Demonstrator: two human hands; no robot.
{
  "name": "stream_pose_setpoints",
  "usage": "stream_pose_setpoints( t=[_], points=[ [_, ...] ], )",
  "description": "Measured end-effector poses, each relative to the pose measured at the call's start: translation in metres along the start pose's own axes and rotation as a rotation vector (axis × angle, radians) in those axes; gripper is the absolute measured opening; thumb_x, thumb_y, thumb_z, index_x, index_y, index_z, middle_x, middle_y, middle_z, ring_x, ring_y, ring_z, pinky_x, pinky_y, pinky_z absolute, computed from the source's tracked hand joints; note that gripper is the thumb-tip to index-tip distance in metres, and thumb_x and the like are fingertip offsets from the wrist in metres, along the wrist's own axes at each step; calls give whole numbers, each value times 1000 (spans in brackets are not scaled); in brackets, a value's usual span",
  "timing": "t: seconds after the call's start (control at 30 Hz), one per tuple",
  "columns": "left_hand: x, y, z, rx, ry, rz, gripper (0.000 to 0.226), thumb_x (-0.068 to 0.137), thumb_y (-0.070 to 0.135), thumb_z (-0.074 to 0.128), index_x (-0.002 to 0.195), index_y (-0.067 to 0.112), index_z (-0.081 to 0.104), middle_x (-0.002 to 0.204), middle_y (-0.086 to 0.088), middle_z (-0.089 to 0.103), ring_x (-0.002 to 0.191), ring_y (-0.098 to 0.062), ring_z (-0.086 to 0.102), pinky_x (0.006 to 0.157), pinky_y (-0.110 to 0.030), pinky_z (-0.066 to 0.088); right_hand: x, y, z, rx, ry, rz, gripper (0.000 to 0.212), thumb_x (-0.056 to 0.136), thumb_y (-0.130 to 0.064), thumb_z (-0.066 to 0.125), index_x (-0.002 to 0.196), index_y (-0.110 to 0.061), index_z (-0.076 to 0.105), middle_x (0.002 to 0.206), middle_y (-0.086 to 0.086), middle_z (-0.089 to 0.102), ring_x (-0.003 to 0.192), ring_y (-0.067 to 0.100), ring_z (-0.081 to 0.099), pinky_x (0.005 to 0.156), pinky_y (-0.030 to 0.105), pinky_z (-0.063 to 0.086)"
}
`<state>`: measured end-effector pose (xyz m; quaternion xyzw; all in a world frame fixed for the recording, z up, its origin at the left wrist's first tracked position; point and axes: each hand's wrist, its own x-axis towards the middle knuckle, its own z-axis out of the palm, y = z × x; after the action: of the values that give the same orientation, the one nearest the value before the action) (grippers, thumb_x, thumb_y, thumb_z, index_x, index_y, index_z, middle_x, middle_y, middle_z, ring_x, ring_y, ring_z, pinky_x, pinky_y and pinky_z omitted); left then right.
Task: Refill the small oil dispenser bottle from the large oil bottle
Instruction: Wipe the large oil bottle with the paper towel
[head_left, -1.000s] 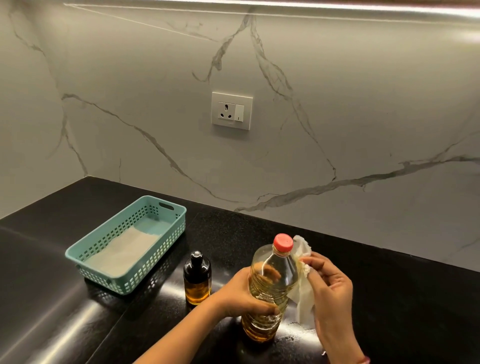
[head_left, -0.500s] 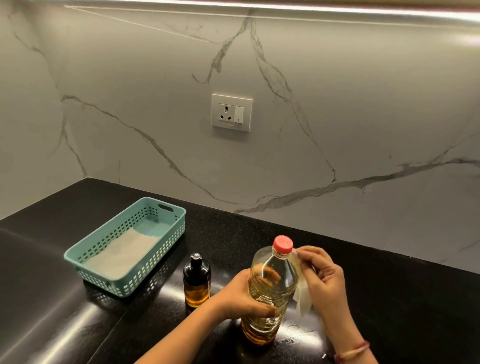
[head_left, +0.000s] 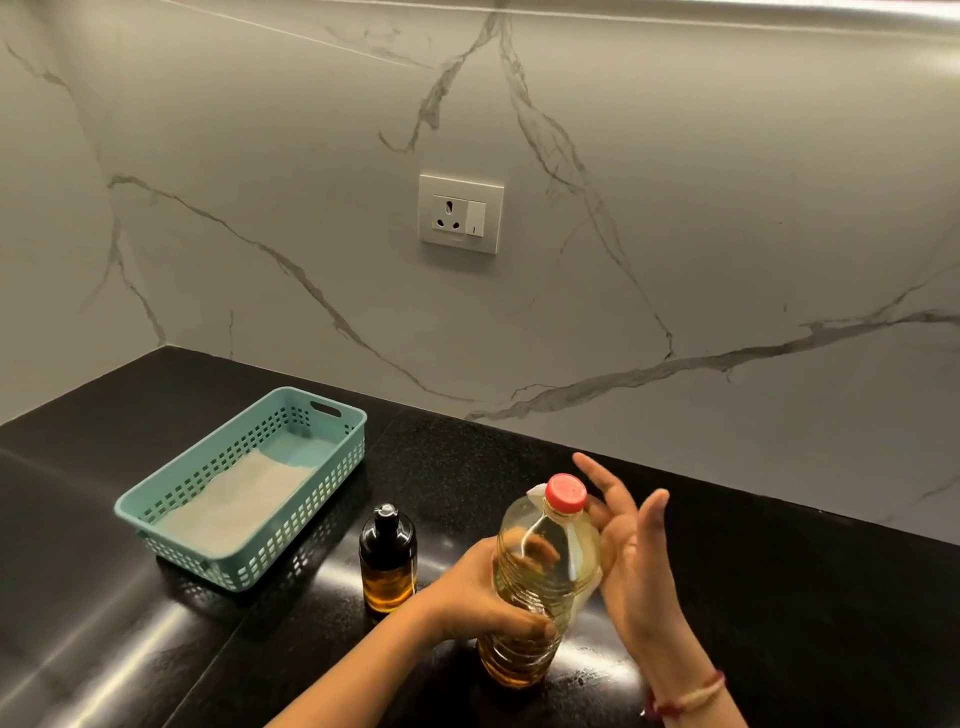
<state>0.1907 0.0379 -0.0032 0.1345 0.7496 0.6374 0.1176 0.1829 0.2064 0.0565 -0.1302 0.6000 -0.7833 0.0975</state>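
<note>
The large clear oil bottle (head_left: 540, 566) with a red cap (head_left: 566, 492) stands upright on the black counter and holds yellow oil. My left hand (head_left: 478, 597) grips its middle from the left. My right hand (head_left: 634, 561) lies flat against the bottle's right side with fingers spread, pressing a white tissue (head_left: 584, 592) onto it. A corner of the tissue shows beside the cap. The small dark dispenser bottle (head_left: 388, 558), with a black top and amber oil in its lower half, stands just left of my left hand, untouched.
A teal plastic basket (head_left: 239, 431) with a white sheet inside sits on the left of the black counter (head_left: 779, 597). A marble wall with a power socket (head_left: 461, 214) rises behind. A few drops glisten on the counter near the bottle's base.
My right hand has gone from pinching the tissue near the bottle's neck to pressing it flat on the side with fingers spread. The left hand and both bottles have stayed put.
</note>
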Motion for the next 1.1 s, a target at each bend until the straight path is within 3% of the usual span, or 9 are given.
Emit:
stream_pose_setpoints(
  t=[0.07,0.2,0.37,0.47,0.6,0.8,0.97,1.1],
  points=[
    [-1,3,1,-4,-14,1,49,73,-4,79,115,15,62,111,-2,70,111,-18,65,96,-28,50,10,3,2,-25,-87,57,113,46,-95,47,133,-23,48,121,16,64,113,32,61,90,44,52],
    [-1,5,-1,6,-23,-8,52,74,0,79,121,12,61,118,-8,68,114,-17,64,101,-31,49,17,8,4,-43,-171,124,115,47,-95,46,134,-20,49,124,20,61,115,35,59,89,44,53],
    [1,3,-1,3,-28,-6,57,74,-3,79,125,9,58,122,-12,66,117,-19,62,104,-35,47,7,19,-9,154,-121,107,118,45,-90,56,134,-13,46,125,18,61,116,35,58,87,41,54],
    [2,0,-2,7,-27,-18,63,73,2,81,129,13,54,124,-8,65,119,-18,61,106,-38,46,1,15,-17,213,-115,70,117,46,-90,57,136,-17,43,126,20,60,115,38,58,89,48,53],
    [2,-3,-4,77,-4,-33,84,69,13,86,140,21,41,127,1,62,122,-13,58,108,-40,44,14,7,-12,100,-125,105,114,50,-90,54,136,-15,44,126,22,59,116,38,57,91,48,51],
    [-1,0,-4,119,13,-55,84,66,25,87,138,28,44,125,2,65,120,-14,60,107,-44,45,18,13,-3,-71,-124,137,114,51,-90,54,128,-6,48,124,22,59,116,39,57,101,59,41],
    [-3,1,-3,120,18,-76,69,64,28,88,125,21,57,120,-2,68,115,-16,63,105,-44,47,9,8,-11,-216,-68,43,112,52,-92,51,122,-4,51,117,18,64,110,33,62,88,40,53],
    [-5,5,-3,112,16,-86,68,61,28,87,122,21,57,118,-3,68,114,-15,64,104,-42,48,-1,-3,-15,-493,-51,-125,101,48,-92,53,125,-27,54,129,-5,55,119,7,53,95,21,46]
  ],
)
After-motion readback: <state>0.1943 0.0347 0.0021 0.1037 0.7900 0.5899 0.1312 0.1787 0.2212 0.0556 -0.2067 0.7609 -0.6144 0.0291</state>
